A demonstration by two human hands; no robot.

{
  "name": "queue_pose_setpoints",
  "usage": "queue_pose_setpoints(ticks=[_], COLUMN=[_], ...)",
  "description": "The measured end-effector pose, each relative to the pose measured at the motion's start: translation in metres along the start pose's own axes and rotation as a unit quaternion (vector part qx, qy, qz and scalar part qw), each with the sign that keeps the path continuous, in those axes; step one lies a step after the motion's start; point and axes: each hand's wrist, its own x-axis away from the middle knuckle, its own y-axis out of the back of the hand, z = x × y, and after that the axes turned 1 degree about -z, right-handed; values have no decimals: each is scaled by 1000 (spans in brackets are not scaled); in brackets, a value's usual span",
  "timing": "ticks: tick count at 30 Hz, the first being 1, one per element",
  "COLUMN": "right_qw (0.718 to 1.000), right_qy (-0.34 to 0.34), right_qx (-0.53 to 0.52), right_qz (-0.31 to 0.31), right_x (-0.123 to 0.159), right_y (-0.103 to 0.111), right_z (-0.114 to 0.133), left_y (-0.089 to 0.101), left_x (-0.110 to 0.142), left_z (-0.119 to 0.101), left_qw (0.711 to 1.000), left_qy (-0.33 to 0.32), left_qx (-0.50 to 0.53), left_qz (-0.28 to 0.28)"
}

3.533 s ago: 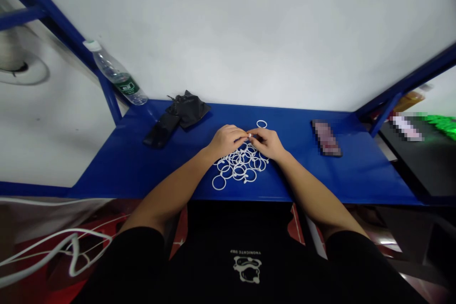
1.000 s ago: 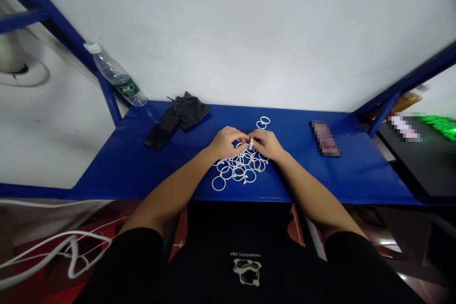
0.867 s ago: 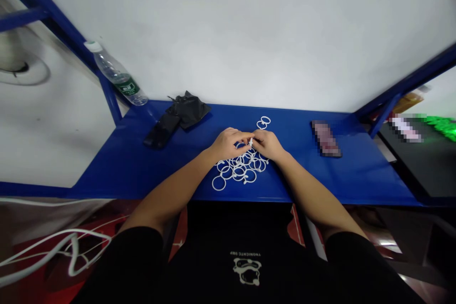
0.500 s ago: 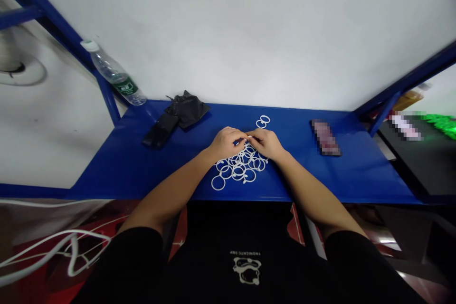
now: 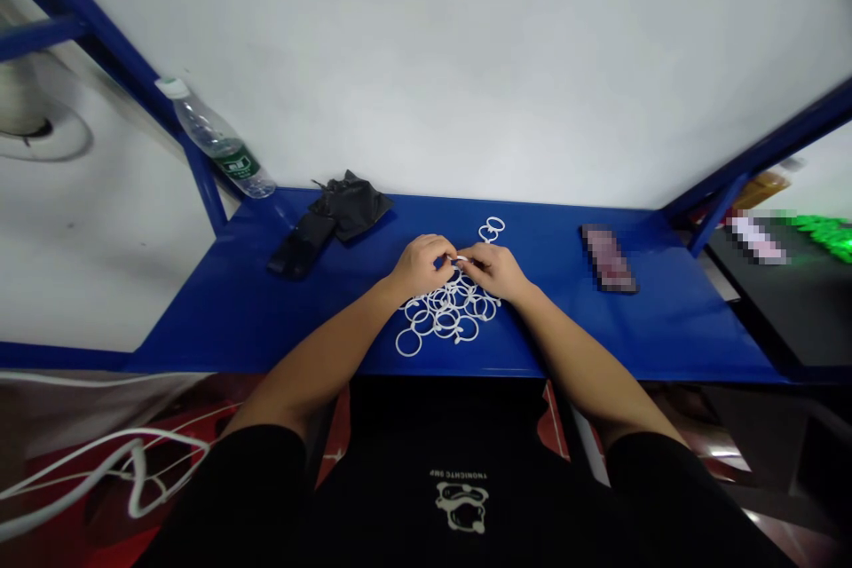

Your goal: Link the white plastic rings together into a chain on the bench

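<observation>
Both of my hands meet over the middle of the blue tabletop (image 5: pixel 359 319), pinching a white plastic ring (image 5: pixel 459 258) that looks like a curtain ring. My left hand (image 5: pixel 422 266) has thumb and fingertips closed at its left side. From the right, my right hand (image 5: pixel 498 270) grips the same ring, whose greater part the fingers hide. Just below the hands lies a loose heap of similar white rings (image 5: pixel 447 319), several with small tabs or eyelets. Two more rings (image 5: pixel 493 228) lie overlapping just beyond my right hand.
At the left stand a clear plastic bottle (image 5: pixel 219 142), a dark phone-like slab (image 5: pixel 302 246) and a crumpled black pouch (image 5: pixel 356 204). A blurred-out phone (image 5: pixel 608 258) lies at the right. Blue frame bars (image 5: pixel 200 177) rise at both ends, against a white wall (image 5: pixel 459 89).
A second ring has joined the single one beyond my right hand since the oldest frame. My fingers have turned the held ring from a tab-down pose to nearly flat, shifting slightly left.
</observation>
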Motion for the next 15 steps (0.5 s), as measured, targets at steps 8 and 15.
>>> queue_pose_setpoints(ticks=[8,15], right_qw=[1000,999], right_qy=[1,-32], right_qx=[-17,7], right_qz=[-11,-35], right_x=[-1,1], right_y=[-1,-2], right_z=[3,-2], left_y=[-2,2], left_x=[-1,-3], left_z=[1,-2], left_qw=[1000,1000], left_qy=[5,9], left_qx=[7,4], left_qz=[17,9])
